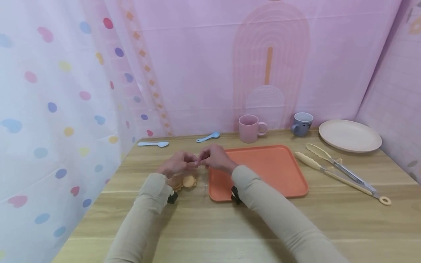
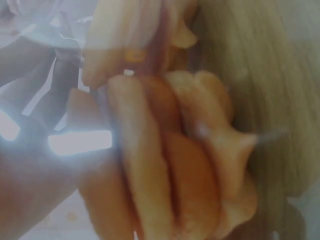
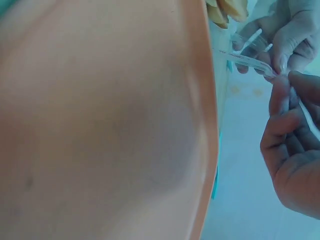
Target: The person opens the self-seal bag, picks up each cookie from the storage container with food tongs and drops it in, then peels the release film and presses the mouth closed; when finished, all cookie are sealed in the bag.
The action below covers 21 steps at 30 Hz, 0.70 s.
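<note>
Wooden table (image 1: 197, 230): left hand (image 1: 177, 163) and right hand (image 1: 217, 157), fingers bent, jointly pinch clear plastic (image 3: 254, 63) near the orange tray's (image 1: 266, 171) left edge; biscuits (image 1: 189, 181) lie beside the left hand.

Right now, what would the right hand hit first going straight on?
Likely the left hand: the right hand looks nearly against it, where a piece of clear plastic is pinched; exact gap unclear.
</note>
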{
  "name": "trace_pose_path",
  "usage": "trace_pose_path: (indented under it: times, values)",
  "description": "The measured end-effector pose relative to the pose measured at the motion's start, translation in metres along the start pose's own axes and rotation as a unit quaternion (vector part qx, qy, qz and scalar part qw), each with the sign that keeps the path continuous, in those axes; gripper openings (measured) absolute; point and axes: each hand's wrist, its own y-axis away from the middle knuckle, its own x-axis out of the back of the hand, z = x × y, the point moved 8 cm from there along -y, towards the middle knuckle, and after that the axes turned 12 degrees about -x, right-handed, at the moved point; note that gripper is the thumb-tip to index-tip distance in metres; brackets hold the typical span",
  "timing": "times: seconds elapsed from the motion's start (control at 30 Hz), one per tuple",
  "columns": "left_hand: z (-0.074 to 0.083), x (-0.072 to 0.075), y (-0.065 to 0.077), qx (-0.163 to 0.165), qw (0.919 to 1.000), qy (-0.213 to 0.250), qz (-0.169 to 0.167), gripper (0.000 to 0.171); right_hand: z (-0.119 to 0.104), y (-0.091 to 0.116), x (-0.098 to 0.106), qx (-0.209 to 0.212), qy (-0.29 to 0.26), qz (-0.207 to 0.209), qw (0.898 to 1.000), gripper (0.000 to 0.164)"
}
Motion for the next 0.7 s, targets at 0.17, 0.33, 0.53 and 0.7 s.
trace_pose_path:
  times: [0.17, 0.33, 0.53, 0.7]
  values:
    - [-0.0003, -0.0002, -0.0009, 0.011, 0.9999, 0.009, 0.008, 0.018, 0.0040, 0.0000, 0.0049, -0.023, 0.014, 0.042, 0.999, 0.013]
    - [-0.0014, -0.0003, -0.0004, 0.017, 0.9998, 0.007, -0.001, 0.020, 0.0064, 0.0008, 0.0068, -0.038, 0.016, 0.055, 0.998, 0.027]
    - [0.0003, 0.0006, 0.0007, 0.003, 0.9999, 0.001, -0.011, 0.021, 0.0060, 0.0007, 0.0098, -0.027, 0.014, 0.077, 0.997, 0.028]
    - [-0.0019, 0.0028, -0.0004, 0.006, 1.0000, -0.002, -0.005, 0.017, 0.0085, 0.0002, 0.0079, -0.032, 0.013, 0.071, 0.997, 0.027]
